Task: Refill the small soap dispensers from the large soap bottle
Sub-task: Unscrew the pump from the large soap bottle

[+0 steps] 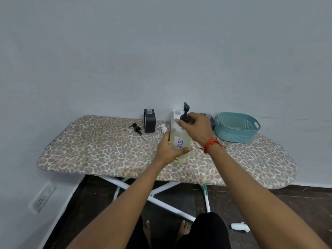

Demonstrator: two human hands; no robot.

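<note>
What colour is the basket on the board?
The basket is teal, a blue-green. The head view shows it, at the right end of the board.

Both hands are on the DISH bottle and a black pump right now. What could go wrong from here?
1. The left hand steadies the bottle on a padded ironing board; it may tip.
2. The right hand holds the black pump at the bottle's top; drips could land on the cover.
3. The open dispenser and loose pumps sit near and could get knocked.

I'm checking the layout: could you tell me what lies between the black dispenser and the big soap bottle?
In the head view, a white pump head lies on the board between black dispenser and large soap bottle.
</note>
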